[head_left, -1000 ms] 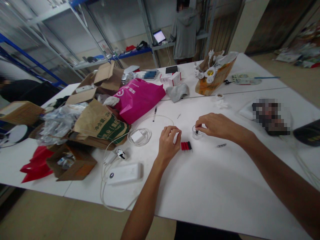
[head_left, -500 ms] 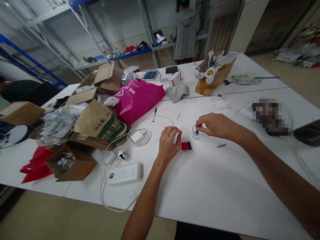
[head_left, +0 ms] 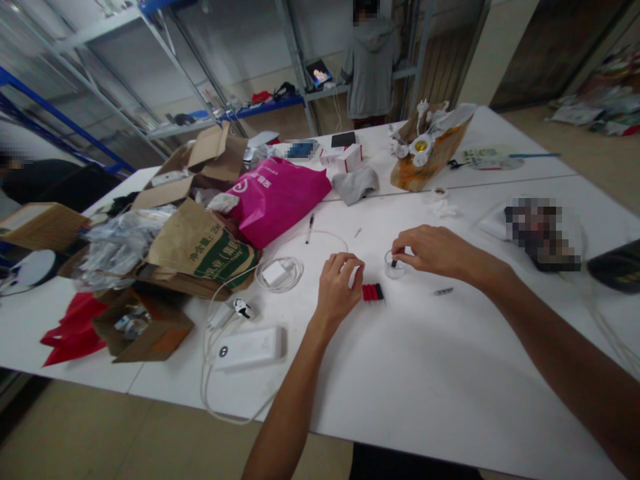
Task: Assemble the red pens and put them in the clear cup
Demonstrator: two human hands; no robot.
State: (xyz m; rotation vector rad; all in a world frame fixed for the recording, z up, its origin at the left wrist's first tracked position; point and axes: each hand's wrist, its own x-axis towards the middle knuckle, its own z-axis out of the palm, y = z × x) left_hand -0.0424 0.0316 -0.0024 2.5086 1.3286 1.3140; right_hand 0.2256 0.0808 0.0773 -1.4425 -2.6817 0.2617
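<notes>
My right hand (head_left: 417,248) is closed in a pinch on a small black piece (head_left: 395,263), over a small round clear dish (head_left: 396,272). Whether the piece touches the dish's bottom I cannot tell. To the left, my left hand (head_left: 340,285) has its fingers curled together beside a row of small red and black pieces (head_left: 371,293) with thin metal pins. What its fingertips hold, if anything, is hidden. A short grey metal piece (head_left: 443,291) lies right of the dish, and a small thin metal piece (head_left: 358,232) lies beyond my hands.
A white power bank (head_left: 250,348), a coiled cable with charger (head_left: 277,273) and a pen (head_left: 310,229) lie leftward. Behind them are a pink bag (head_left: 280,197) and cardboard boxes (head_left: 215,157). A bag of white parts (head_left: 433,150) stands at the back. A person (head_left: 371,70) stands beyond the table.
Almost nothing differs. The black piece in my right hand looks slightly more tilted over the dish; my left hand has stayed in place.
</notes>
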